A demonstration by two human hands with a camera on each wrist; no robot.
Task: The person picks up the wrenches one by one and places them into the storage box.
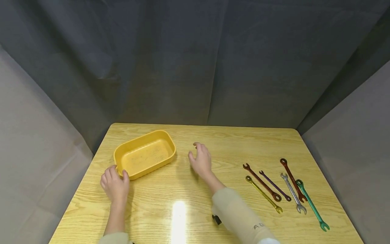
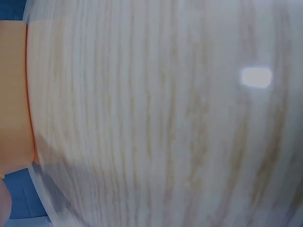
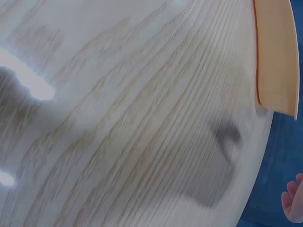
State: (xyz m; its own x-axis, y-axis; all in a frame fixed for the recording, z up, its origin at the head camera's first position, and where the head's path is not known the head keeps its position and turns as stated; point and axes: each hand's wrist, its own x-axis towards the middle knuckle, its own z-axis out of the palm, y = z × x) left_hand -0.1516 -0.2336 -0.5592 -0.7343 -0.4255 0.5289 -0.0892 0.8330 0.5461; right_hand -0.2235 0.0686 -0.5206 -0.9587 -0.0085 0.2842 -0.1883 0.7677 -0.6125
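Observation:
A yellow plastic basin (image 1: 146,154), rectangular with rounded corners, sits at the left of the table with nothing in it. My left hand (image 1: 115,184) grips its near left corner, thumb at the rim and fingers round the outer side. Right of the basin and apart from it, my right hand (image 1: 202,161) hovers above the table, holding nothing, its fingers loosely bent. In the left wrist view the basin's wall (image 2: 13,94) shows at the left edge; the right wrist view has it (image 3: 278,56) at the upper right.
Several combination wrenches lie at the table's right: a brown-red one (image 1: 262,183), a yellow (image 1: 264,194), a purple (image 1: 275,185), a silver (image 1: 293,193), another red (image 1: 292,179) and a green (image 1: 312,205). Dark cloth (image 1: 182,67) hangs behind the wooden table (image 1: 158,210).

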